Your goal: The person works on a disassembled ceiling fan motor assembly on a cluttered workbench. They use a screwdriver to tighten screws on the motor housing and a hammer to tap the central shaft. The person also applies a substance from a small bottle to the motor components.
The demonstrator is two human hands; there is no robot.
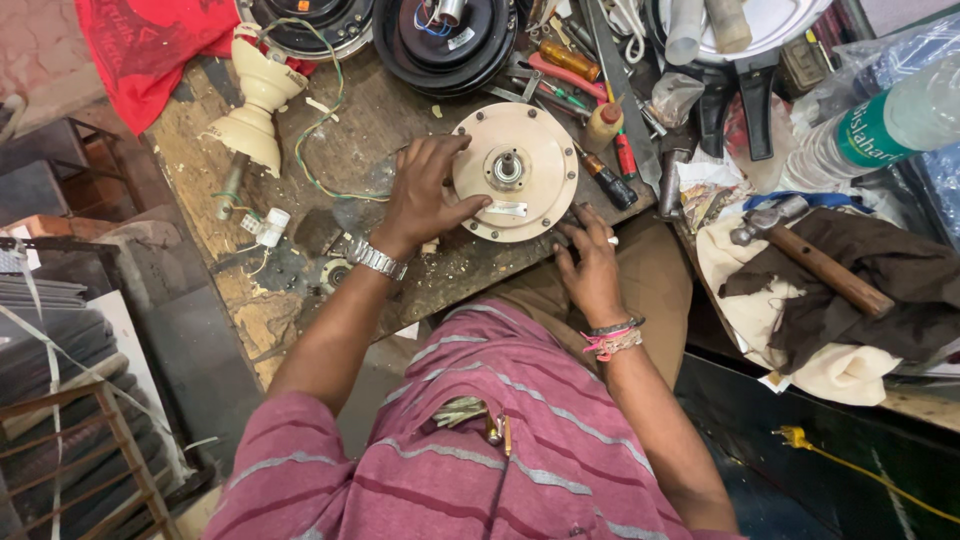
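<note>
A round cream fan motor housing [525, 160] with a metal shaft at its centre lies flat on the worn wooden workbench [350, 130]. My left hand [425, 195] grips its left rim, fingers spread over the edge; a metal watch is on that wrist. My right hand [590, 262] rests at the bench's front edge just below the housing's right side, fingertips touching its lower rim. I cannot tell whether the right hand holds a small tool.
A cream fan canopy with rod [255, 100] and green wire lie at left. Black motor parts [445, 40], screwdrivers [610, 175] and pliers crowd the back. A hammer [810, 260] on dark cloth and a plastic bottle [880, 125] sit at right. Red cloth [150, 45] hangs far left.
</note>
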